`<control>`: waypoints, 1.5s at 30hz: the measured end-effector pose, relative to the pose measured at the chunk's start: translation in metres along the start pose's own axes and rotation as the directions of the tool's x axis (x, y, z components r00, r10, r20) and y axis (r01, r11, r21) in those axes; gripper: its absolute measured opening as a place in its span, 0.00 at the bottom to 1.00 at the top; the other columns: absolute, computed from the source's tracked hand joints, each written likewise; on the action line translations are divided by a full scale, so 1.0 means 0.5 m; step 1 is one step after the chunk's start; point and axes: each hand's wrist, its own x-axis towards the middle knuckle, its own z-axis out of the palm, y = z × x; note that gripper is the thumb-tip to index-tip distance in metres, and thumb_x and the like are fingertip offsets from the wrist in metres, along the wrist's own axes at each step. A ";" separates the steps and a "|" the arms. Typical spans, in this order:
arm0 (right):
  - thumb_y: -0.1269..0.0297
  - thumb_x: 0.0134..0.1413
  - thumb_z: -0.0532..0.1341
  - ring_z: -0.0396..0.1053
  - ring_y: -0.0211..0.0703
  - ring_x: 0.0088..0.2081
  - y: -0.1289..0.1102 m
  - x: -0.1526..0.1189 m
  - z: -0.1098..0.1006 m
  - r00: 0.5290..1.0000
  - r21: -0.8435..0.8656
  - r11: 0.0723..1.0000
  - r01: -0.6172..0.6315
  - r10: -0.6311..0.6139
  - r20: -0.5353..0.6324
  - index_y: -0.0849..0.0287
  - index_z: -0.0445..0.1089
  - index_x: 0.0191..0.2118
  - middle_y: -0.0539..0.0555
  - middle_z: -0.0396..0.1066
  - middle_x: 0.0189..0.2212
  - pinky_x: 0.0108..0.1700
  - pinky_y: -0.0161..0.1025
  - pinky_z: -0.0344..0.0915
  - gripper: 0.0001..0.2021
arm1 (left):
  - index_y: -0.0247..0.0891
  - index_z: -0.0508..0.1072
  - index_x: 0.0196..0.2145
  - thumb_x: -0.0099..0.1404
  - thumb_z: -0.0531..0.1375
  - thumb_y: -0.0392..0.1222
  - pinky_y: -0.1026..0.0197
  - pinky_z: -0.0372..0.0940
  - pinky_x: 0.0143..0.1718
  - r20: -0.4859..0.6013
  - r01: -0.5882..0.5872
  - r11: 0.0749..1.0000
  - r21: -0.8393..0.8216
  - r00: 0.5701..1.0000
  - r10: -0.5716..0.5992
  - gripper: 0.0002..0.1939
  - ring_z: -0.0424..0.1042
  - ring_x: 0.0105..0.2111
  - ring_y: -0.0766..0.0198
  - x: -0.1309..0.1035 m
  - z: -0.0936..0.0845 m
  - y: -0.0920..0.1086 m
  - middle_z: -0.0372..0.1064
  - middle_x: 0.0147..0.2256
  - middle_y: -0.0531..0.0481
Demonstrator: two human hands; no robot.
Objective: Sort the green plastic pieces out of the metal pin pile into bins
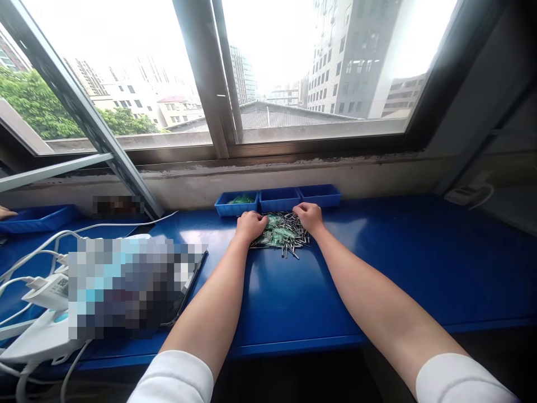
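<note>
A pile of thin metal screw-like pieces (298, 229) lies on the blue table, with crumpled green plastic packets (279, 235) among them. My left hand (250, 225) is at the pile's left edge, its fingers curled down. At the back right of the pile is my right hand (309, 217), closed with fingertips pressed together. What either hand holds is hidden or too small to make out. Just behind the pile stand three joined blue bins; the left bin (236, 209) has green packets in it, beside the middle bin (279, 200) and the right bin (319, 196).
At left are a white power strip (42, 338) with plugs and cables, and a blurred-out object (126, 285) on a dark flat thing. A metal post (121, 162) rises behind them. Another person's hand (6, 212) touches a blue tray (42, 219) at far left. Windows line the back.
</note>
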 end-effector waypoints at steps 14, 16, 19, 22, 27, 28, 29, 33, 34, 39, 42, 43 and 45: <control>0.60 0.42 0.56 0.65 0.41 0.26 -0.009 -0.005 -0.003 1.000 0.000 1.000 -0.010 0.010 -0.021 0.58 0.72 0.19 0.49 0.70 0.19 0.29 0.35 0.57 0.11 | 0.35 0.70 0.50 0.57 0.53 0.36 0.52 0.56 0.56 -0.503 0.269 0.929 -0.254 0.784 -0.364 0.22 0.58 0.56 0.50 -0.003 -0.019 -0.005 0.60 0.54 0.39; 0.60 0.42 0.56 0.66 0.41 0.26 -0.009 -0.005 -0.003 0.999 0.003 1.000 -0.014 0.014 -0.029 0.58 0.72 0.20 0.50 0.71 0.20 0.30 0.35 0.58 0.11 | 0.35 0.65 0.55 0.57 0.51 0.34 0.49 0.50 0.60 -0.485 0.270 0.925 -0.267 0.792 -0.371 0.27 0.49 0.62 0.49 0.003 -0.016 -0.013 0.51 0.61 0.41; 0.61 0.42 0.56 0.66 0.41 0.27 -0.008 -0.003 -0.003 0.999 0.000 1.000 -0.021 0.021 -0.035 0.58 0.72 0.20 0.50 0.71 0.21 0.31 0.36 0.59 0.11 | 0.33 0.63 0.57 0.58 0.48 0.32 0.50 0.43 0.64 -0.322 0.225 0.939 -0.258 0.897 -0.304 0.29 0.42 0.64 0.52 0.014 -0.009 -0.023 0.49 0.63 0.43; 0.60 0.42 0.56 0.66 0.41 0.27 -0.005 -0.001 -0.003 0.999 0.003 1.000 -0.015 0.015 -0.033 0.58 0.73 0.20 0.50 0.72 0.21 0.31 0.35 0.59 0.11 | 0.32 0.59 0.59 0.57 0.48 0.32 0.51 0.38 0.64 -0.225 0.200 0.950 -0.238 0.941 -0.254 0.31 0.39 0.65 0.53 0.020 -0.005 -0.024 0.49 0.63 0.45; 0.60 0.42 0.56 0.66 0.41 0.27 0.000 0.000 -0.001 0.999 0.003 1.000 -0.013 0.013 -0.039 0.58 0.73 0.21 0.49 0.72 0.21 0.31 0.36 0.59 0.11 | 0.32 0.56 0.61 0.57 0.48 0.34 0.49 0.38 0.64 -0.197 0.194 0.965 -0.178 0.954 -0.228 0.32 0.38 0.65 0.52 0.021 -0.002 -0.018 0.45 0.64 0.43; 0.60 0.42 0.56 0.66 0.41 0.26 -0.001 0.000 -0.001 0.999 0.000 1.000 -0.013 0.013 -0.044 0.58 0.73 0.21 0.49 0.72 0.21 0.31 0.36 0.59 0.11 | 0.31 0.57 0.61 0.57 0.48 0.35 0.48 0.38 0.64 -0.198 0.197 0.966 -0.169 0.953 -0.229 0.32 0.38 0.65 0.52 0.020 -0.002 -0.016 0.45 0.64 0.42; 0.60 0.42 0.56 0.66 0.41 0.26 -0.002 -0.001 -0.001 0.999 -0.002 1.000 -0.012 0.012 -0.051 0.58 0.73 0.21 0.49 0.72 0.21 0.31 0.36 0.59 0.11 | 0.32 0.57 0.60 0.57 0.49 0.36 0.47 0.38 0.63 -0.211 0.200 0.966 -0.164 0.949 -0.233 0.31 0.39 0.65 0.52 0.019 -0.004 -0.013 0.45 0.64 0.42; 0.60 0.43 0.56 0.66 0.42 0.26 -0.008 0.001 -0.006 0.993 -0.017 1.000 -0.005 0.003 -0.120 0.58 0.73 0.22 0.50 0.72 0.22 0.32 0.36 0.60 0.11 | 0.36 0.66 0.53 0.58 0.50 0.39 0.49 0.49 0.60 -0.382 0.215 0.960 -0.180 0.884 -0.269 0.25 0.53 0.60 0.53 0.008 -0.019 -0.009 0.57 0.59 0.43; 0.60 0.43 0.56 0.67 0.42 0.27 -0.008 0.002 -0.008 0.989 -0.020 1.000 -0.005 0.002 -0.147 0.58 0.73 0.22 0.50 0.72 0.22 0.33 0.36 0.60 0.11 | 0.37 0.69 0.50 0.58 0.50 0.40 0.51 0.52 0.57 -0.412 0.225 0.955 -0.196 0.864 -0.288 0.22 0.59 0.57 0.53 0.005 -0.024 -0.010 0.62 0.55 0.43; 0.62 0.44 0.54 0.68 0.45 0.33 -0.006 0.016 -0.018 0.960 -0.055 0.998 0.015 -0.030 -0.277 0.58 0.75 0.29 0.52 0.73 0.26 0.39 0.37 0.62 0.12 | 0.40 0.75 0.35 0.58 0.50 0.40 0.54 0.61 0.46 -0.271 0.312 0.915 -0.254 0.886 -0.377 0.15 0.70 0.41 0.53 -0.001 -0.037 -0.031 0.74 0.36 0.45; 0.63 0.43 0.54 0.66 0.46 0.39 -0.007 0.025 -0.025 0.944 -0.114 0.993 0.030 -0.066 -0.323 0.59 0.75 0.34 0.53 0.74 0.31 0.44 0.39 0.62 0.14 | 0.41 0.76 0.33 0.57 0.50 0.40 0.56 0.62 0.42 -0.231 0.292 0.923 -0.249 0.908 -0.349 0.14 0.71 0.39 0.53 0.001 -0.032 -0.037 0.74 0.34 0.46; 0.64 0.43 0.54 0.65 0.47 0.41 -0.008 0.028 -0.027 0.942 -0.133 0.991 0.024 -0.067 -0.328 0.59 0.75 0.36 0.54 0.74 0.33 0.46 0.39 0.61 0.16 | 0.41 0.76 0.33 0.57 0.50 0.40 0.56 0.62 0.42 -0.232 0.274 0.930 -0.245 0.915 -0.330 0.14 0.71 0.39 0.53 0.002 -0.030 -0.037 0.74 0.34 0.46; 0.65 0.43 0.54 0.63 0.48 0.45 -0.010 0.033 -0.032 0.945 -0.164 0.986 -0.009 -0.045 -0.323 0.60 0.74 0.40 0.54 0.74 0.36 0.49 0.41 0.60 0.18 | 0.41 0.76 0.33 0.57 0.51 0.41 0.56 0.62 0.43 -0.248 0.249 0.941 -0.228 0.920 -0.303 0.14 0.70 0.39 0.53 0.004 -0.026 -0.036 0.74 0.35 0.46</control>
